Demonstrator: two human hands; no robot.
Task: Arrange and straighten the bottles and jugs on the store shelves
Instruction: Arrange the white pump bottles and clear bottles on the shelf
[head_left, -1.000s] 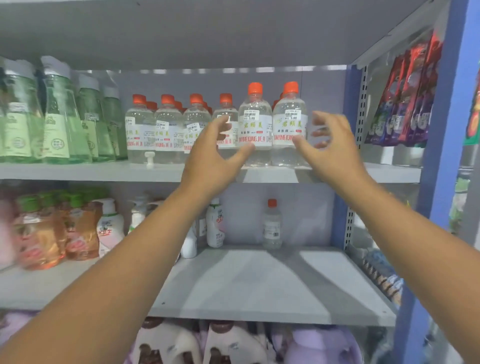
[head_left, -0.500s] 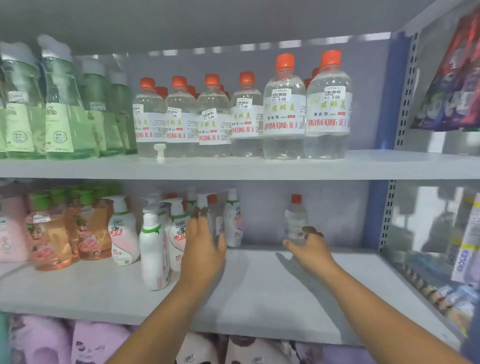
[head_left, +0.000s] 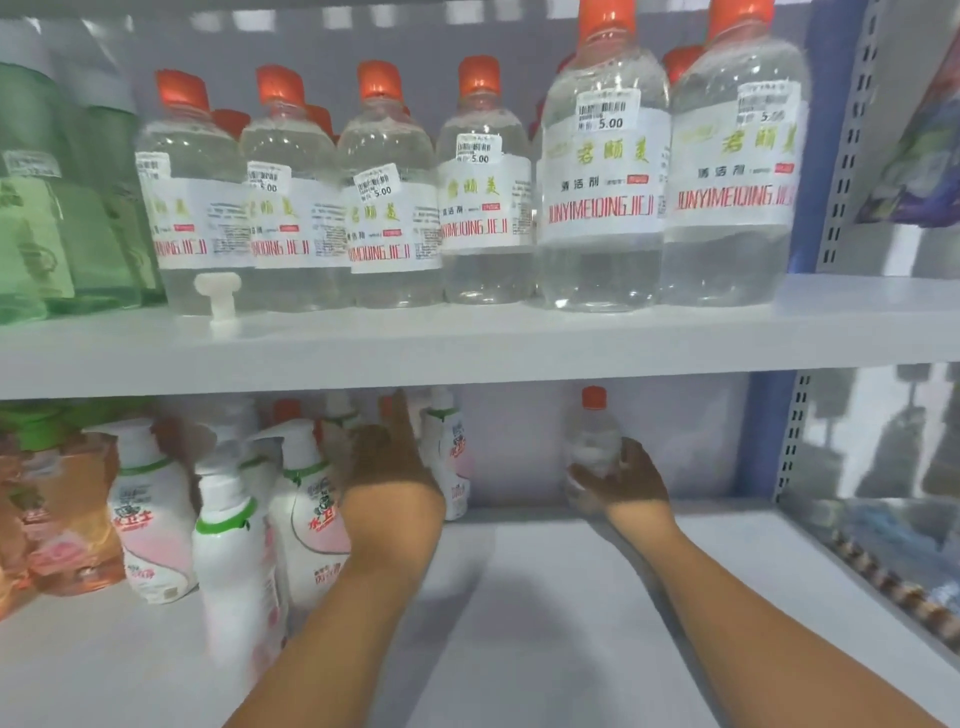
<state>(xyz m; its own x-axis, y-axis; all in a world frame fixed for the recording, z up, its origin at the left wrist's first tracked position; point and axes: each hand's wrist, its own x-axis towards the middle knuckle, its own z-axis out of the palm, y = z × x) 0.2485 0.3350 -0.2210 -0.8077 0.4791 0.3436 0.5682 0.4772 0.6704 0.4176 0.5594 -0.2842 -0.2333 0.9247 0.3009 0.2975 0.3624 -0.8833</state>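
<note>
Upper row of orange-capped bottles (head_left: 483, 187) is seen aligned — lone small bottle (head_left: 592, 447) is grasped by the right hand (head_left: 623, 483), left hand (head_left: 389, 467) released beside pump bottles (head_left: 228, 545) left unsorted.

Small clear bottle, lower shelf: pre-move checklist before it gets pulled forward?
1. Right hand around small bottle: ok, fingers wrap its lower body.
2. Bottle upright: ok.
3. Cap on: ok.
4. Path forward on lower shelf: ok, bare in front.
5. Left hand clear of it: ok, it is at the pump bottles.
6. Grip firmness: cannot tell, blurred.
</note>
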